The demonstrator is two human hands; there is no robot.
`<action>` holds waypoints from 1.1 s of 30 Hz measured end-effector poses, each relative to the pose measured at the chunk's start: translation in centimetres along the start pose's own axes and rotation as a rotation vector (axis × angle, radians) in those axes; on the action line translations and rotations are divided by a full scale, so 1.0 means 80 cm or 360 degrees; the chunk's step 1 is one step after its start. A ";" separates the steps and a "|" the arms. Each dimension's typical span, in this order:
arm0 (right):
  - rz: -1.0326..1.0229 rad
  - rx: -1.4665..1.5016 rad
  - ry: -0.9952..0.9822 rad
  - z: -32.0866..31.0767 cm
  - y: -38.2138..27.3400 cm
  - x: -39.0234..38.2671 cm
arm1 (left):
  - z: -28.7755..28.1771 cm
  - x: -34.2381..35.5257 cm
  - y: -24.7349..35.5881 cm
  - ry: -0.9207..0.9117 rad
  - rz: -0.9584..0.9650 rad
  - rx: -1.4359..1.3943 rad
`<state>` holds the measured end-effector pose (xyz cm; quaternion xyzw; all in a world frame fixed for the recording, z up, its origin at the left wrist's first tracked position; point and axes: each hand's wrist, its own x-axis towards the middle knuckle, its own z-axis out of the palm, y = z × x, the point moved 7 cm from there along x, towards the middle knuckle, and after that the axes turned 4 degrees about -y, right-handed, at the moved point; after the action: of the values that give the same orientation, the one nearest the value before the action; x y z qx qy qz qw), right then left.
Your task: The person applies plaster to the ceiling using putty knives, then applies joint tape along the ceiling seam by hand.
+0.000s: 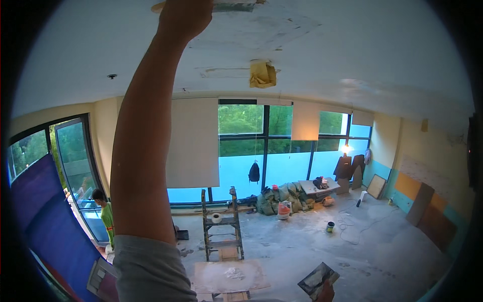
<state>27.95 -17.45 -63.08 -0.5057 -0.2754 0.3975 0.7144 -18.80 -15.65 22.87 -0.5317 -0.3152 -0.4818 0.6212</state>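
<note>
the left hand [187,19] is gripping a scraper [236,7] near the ceiling [307,45]; whether the blade is touching is unclear. the right hand [327,292] is gripping a dark plate [316,280], low down. good practice likely means keeping pressure even, the blade shallow, the plate level.

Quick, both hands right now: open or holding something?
Left hand: closed on a flat-bladed tool.
Right hand: holding a dark flat board.

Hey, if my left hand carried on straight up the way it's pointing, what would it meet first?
Probably the white ceiling, met first by the wide scraper in your left hand; depth is unclear, so they may be touching.
</note>
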 end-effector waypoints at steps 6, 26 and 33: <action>0.0049 0.0154 -0.0018 0.003 0.011 -0.009 | -0.046 -0.001 -0.021 0.0661 0.0134 0.0296; -0.0066 0.0537 0.0250 0.041 -0.052 -0.059 | 0.229 -0.065 -0.004 0.1147 -0.1031 -0.4078; -0.0036 0.0531 0.0541 -0.032 -0.028 -0.082 | 0.291 0.026 0.166 0.1332 -0.0952 -0.4836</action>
<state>27.13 -24.63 -61.77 -0.4371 -0.0873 0.3386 0.8286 -2.91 5.88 25.50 0.3860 -0.5295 0.5369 0.5315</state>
